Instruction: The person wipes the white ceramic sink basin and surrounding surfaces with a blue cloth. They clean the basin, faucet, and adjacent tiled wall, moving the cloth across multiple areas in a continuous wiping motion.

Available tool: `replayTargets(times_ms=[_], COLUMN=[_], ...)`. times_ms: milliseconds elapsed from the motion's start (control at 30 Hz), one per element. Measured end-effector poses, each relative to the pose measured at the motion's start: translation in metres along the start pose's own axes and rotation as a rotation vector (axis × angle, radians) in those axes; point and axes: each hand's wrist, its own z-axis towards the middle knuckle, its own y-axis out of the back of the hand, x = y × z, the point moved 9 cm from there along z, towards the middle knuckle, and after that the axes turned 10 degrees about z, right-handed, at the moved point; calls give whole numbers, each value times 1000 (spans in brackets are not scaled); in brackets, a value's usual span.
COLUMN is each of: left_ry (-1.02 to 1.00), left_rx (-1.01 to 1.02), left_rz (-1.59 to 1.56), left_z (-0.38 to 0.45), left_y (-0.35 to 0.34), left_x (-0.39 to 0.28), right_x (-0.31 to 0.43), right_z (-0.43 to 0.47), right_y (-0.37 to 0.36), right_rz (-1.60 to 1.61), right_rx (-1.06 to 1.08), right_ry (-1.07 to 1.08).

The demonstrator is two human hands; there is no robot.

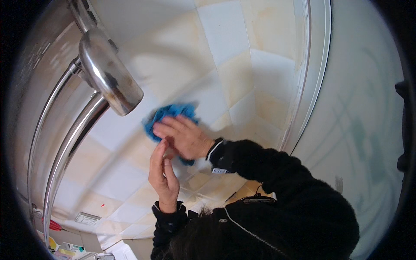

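Observation:
Pressed flat over a crumpled blue cloth [155, 125], my right hand [187, 135] holds it against the tiled wall [208, 94]. The hand is slightly blurred, and its palm hides part of the cloth. My left hand [164, 177] is raised just below and to the left, with its fingers bent and its thumb apart. Nothing shows in the left hand; its fingertips overlap the lower edge of the right hand in view, and I cannot tell whether they touch.
A thick chrome fitting [109, 71] juts out at the upper left, above a curved chrome pipe [70, 143]. A frosted panel [354, 113] with a pale frame [308, 97] stands at the right. A rectangular plate [87, 218] and several small items [65, 250] are at the lower left.

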Motion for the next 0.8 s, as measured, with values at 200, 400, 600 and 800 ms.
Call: replayTargets(times_ms=[200,400,600,800], left_ry=[112,11,-52,-88], left_rx=[-15,119,201,232], left_rz=[-154,-168,-141,-80], left_z=[-10,-7,-1,-7], left_y=[-7,-42,-65,-61], left_x=[1,-21,-36,-38], right_x=[-32,-139,-176,-185], right_z=[44,74,29,-81], right_y=[55,185,203,164], right_rz=[-83,-307,-334,-312], right_rx=[-103,-370,-460,-471], right_ry=[83,-53,75,-216])
